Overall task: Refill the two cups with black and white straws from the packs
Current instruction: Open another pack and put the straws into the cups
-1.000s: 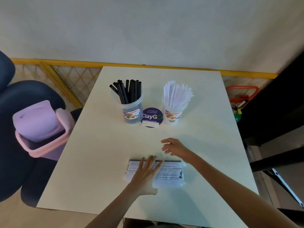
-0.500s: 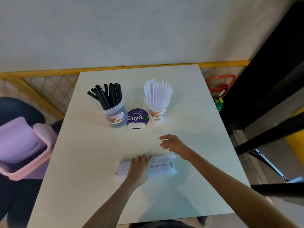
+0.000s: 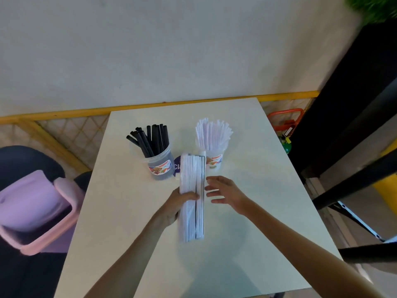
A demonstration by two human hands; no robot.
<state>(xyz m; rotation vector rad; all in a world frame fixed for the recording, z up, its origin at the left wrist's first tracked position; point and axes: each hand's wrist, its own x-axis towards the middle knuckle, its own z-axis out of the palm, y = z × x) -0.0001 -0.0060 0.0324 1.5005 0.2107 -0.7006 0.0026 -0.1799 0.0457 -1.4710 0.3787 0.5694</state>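
1. Gripping the pack of white straws (image 3: 191, 173) at its middle, the left hand (image 3: 177, 206) is seen with fingers and thumb wrapped round the pack from its 9 o'clock edge.
2. The pack is held lengthwise, running from 6 to 12 o'clock, over the middle of the table (image 3: 257, 201); whether it touches the tabletop cannot be told.
3. The right hand (image 3: 227, 195) is held just beside the pack at its 3 o'clock, fingers straight and spread, with nothing held.
4. A clear cup of black straws (image 3: 160, 166) is found at the pack's 11 o'clock, and a cup of white straws (image 3: 214, 162) at its 1 o'clock; both are upright.
5. A purple round sign (image 3: 177, 167) is set between the cups and is partly hidden by the pack's far end.
6. A pink bin (image 3: 66, 188) is seen off the table at 9 o'clock.
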